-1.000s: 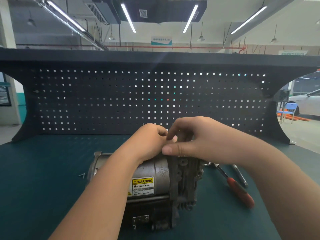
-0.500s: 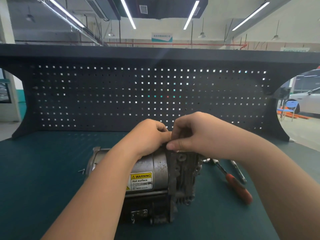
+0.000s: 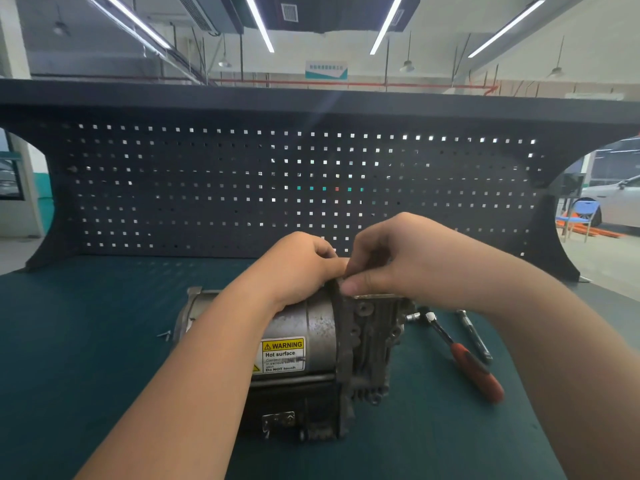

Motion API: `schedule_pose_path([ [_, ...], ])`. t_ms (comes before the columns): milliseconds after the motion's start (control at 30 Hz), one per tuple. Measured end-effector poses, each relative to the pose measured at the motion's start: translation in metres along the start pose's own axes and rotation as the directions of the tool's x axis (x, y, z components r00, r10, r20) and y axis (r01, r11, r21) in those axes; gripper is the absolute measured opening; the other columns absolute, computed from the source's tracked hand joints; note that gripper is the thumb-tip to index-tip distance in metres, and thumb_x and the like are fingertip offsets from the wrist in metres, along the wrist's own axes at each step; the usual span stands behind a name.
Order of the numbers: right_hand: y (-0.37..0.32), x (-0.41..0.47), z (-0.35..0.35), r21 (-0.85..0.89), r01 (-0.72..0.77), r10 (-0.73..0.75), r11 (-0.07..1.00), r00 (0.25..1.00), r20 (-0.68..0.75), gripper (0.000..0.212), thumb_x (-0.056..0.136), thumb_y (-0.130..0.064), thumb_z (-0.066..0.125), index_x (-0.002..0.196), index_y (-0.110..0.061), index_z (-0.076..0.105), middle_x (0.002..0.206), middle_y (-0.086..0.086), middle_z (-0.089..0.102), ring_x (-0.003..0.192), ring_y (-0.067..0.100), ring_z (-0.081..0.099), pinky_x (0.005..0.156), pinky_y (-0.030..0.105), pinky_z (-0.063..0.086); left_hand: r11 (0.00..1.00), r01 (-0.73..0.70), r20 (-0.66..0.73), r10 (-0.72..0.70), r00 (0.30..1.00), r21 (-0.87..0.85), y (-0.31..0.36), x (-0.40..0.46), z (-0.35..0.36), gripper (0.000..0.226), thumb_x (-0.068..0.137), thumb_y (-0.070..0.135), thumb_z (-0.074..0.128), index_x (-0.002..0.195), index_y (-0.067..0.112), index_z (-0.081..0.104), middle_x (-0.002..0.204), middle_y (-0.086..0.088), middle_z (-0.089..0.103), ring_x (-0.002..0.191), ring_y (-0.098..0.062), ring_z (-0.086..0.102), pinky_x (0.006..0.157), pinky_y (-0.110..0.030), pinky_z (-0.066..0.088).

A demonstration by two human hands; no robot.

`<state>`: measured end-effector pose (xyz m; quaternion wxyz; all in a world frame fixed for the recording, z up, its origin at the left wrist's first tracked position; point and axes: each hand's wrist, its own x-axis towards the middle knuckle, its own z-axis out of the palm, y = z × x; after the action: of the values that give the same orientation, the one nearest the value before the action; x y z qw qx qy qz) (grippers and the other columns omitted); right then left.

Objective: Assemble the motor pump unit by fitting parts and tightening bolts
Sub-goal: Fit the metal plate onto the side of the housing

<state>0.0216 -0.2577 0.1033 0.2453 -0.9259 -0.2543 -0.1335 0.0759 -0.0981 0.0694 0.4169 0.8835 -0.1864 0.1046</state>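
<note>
The grey motor pump unit (image 3: 311, 355) lies on its side on the green mat, with a yellow warning label facing me and the cast pump housing (image 3: 374, 337) at its right end. My left hand (image 3: 301, 268) rests on top of the motor body, its fingers curled at the joint between body and housing. Against it, my right hand (image 3: 391, 261) pinches something small at the top edge of the housing flange, thumb pressed there. What the fingertips hold is hidden.
A ratchet wrench with a red handle (image 3: 467, 362) lies to the right of the unit, beside a thin metal tool (image 3: 474, 336). Small screws (image 3: 164, 335) lie left of the motor. A dark pegboard (image 3: 207, 188) stands across the back of the bench.
Both hands have stayed together on top of the flange. My right thumb and fingers have shifted slightly there, and my head has moved a little.
</note>
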Motion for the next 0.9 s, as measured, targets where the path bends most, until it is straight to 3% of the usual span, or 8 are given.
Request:
schedule_pose_path([
  [133,-0.001,0.001,0.003,-0.031,-0.032,0.031,0.999,0.999,-0.021,0.036,0.065,-0.054,0.078,0.07,-0.023,0.061,0.061,-0.007,0.062,0.051,0.007,0.054,0.048,0.019,0.044,1.0,-0.002,-0.005,0.002,1.0,0.0,0.001,0.0,0.0,0.023,0.083,0.032,0.064,0.072,0.013,0.066,0.053,0.007,0.05,0.046,-0.007,0.036,0.043,-0.02,0.028],
  [233,0.0,-0.002,-0.002,0.007,-0.002,0.002,1.0,0.998,0.064,0.022,0.072,-0.05,0.075,0.086,-0.035,0.068,0.076,-0.014,0.068,0.069,0.006,0.064,0.068,0.027,0.055,1.0,-0.011,0.0,0.011,1.0,-0.01,0.001,0.001,0.0,0.019,0.083,0.029,0.066,0.077,0.011,0.07,0.06,0.005,0.056,0.055,-0.009,0.043,0.05,-0.021,0.033],
  [300,0.002,-0.004,-0.007,0.027,0.025,-0.028,0.999,0.994,0.102,0.009,0.08,-0.037,0.074,0.089,-0.037,0.071,0.081,-0.013,0.07,0.077,0.013,0.067,0.074,0.035,0.057,1.0,-0.012,0.003,0.012,1.0,-0.012,0.0,0.001,0.0,0.02,0.083,0.029,0.067,0.072,0.012,0.067,0.054,0.009,0.051,0.049,-0.005,0.04,0.046,-0.019,0.032],
  [400,0.002,-0.003,-0.006,0.032,0.029,-0.031,0.999,0.997,0.072,0.01,0.081,-0.031,0.075,0.074,-0.035,0.069,0.074,-0.01,0.07,0.072,0.018,0.066,0.068,0.031,0.056,1.0,-0.013,0.001,0.013,1.0,-0.003,-0.001,0.001,0.0,0.025,0.083,0.034,0.067,0.066,0.017,0.062,0.041,0.013,0.04,0.034,-0.002,0.029,0.033,-0.013,0.024],
  [500,0.001,0.0,-0.001,-0.002,-0.015,0.015,1.0,1.0,0.02,0.02,0.077,-0.04,0.077,0.068,-0.028,0.064,0.069,-0.008,0.066,0.058,0.013,0.059,0.051,0.022,0.046,1.0,-0.029,-0.008,0.029,1.0,0.006,-0.001,0.002,0.001,0.027,0.086,0.03,0.065,0.065,0.016,0.06,0.038,0.017,0.041,0.031,-0.002,0.031,0.032,-0.012,0.021],
  [633,0.002,-0.001,0.0,-0.028,-0.03,0.03,0.999,0.999,0.012,0.019,0.077,-0.041,0.076,0.07,-0.028,0.064,0.07,-0.012,0.065,0.055,0.002,0.054,0.05,0.016,0.043,0.999,-0.033,-0.017,0.033,0.999,0.001,-0.001,0.002,0.002,0.025,0.087,0.03,0.065,0.068,0.013,0.062,0.041,0.016,0.043,0.035,-0.002,0.03,0.035,-0.013,0.023],
  [800,-0.001,-0.004,-0.003,-0.042,0.018,-0.015,0.999,0.998,0.055,0.013,0.087,-0.027,0.069,0.078,-0.037,0.069,0.082,-0.009,0.07,0.077,0.014,0.066,0.071,0.027,0.05,1.0,-0.02,-0.001,0.02,1.0,0.009,-0.001,0.001,0.001,0.025,0.081,0.037,0.066,0.065,0.019,0.062,0.048,0.012,0.043,0.042,-0.005,0.031,0.038,-0.015,0.024],
  [900,-0.003,-0.006,-0.005,-0.043,0.027,-0.023,0.999,0.995,0.094,0.018,0.089,-0.025,0.066,0.086,-0.041,0.071,0.086,-0.007,0.073,0.082,0.019,0.068,0.074,0.028,0.049,1.0,-0.018,0.005,0.018,1.0,0.005,-0.001,0.0,0.001,0.023,0.079,0.035,0.065,0.066,0.017,0.063,0.055,0.006,0.045,0.051,-0.01,0.032,0.04,-0.017,0.024],
])
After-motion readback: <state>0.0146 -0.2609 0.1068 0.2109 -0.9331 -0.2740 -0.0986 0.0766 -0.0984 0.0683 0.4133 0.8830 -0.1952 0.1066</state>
